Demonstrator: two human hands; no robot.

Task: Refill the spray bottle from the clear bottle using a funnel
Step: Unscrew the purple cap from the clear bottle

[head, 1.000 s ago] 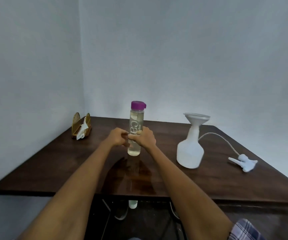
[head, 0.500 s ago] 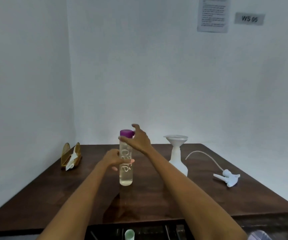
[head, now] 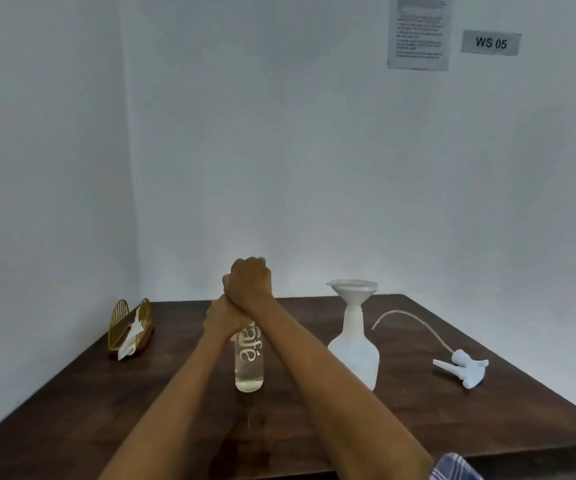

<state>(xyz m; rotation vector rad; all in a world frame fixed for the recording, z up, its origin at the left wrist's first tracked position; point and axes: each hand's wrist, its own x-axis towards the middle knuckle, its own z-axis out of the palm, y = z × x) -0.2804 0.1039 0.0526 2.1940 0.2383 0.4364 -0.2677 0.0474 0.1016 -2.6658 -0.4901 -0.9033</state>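
Clear bottle point(head: 249, 362) upright on dark wood bench point(head: 418, 417), centre, approx. between the two forearms; pale liquid visible in lower part, white lettering on side. Right hand point(head: 249, 282) clenched over top of bottle, fingers curled round the cap area; cap itself hidden under the fist. Left hand point(head: 222, 320) wraps the upper body of the bottle just below the right hand, the two hands touching; fingers on far side not visible. Right forearm crosses in front of the bottle's shoulder.

Spray bottle point(head: 354, 351), white, translucent, stands upright to the right of the clear bottle, near but apart. Funnel point(head: 352, 289), white, seated in its neck, rim level. Liquid level inside spray bottle: cannot tell.

Spray head point(head: 463, 367) w/ dip tube lies on its side further right on bench, well apart from spray bottle; tube arcs up and back toward it.

Napkin holder point(head: 128, 325), gold wire, at far left of bench near wall corner, white napkin in it.

Wall behind: printed sheet point(head: 418, 31) and label point(head: 491, 42) reading "WS 05", upper right. Checked fabric at lower right edge of frame.
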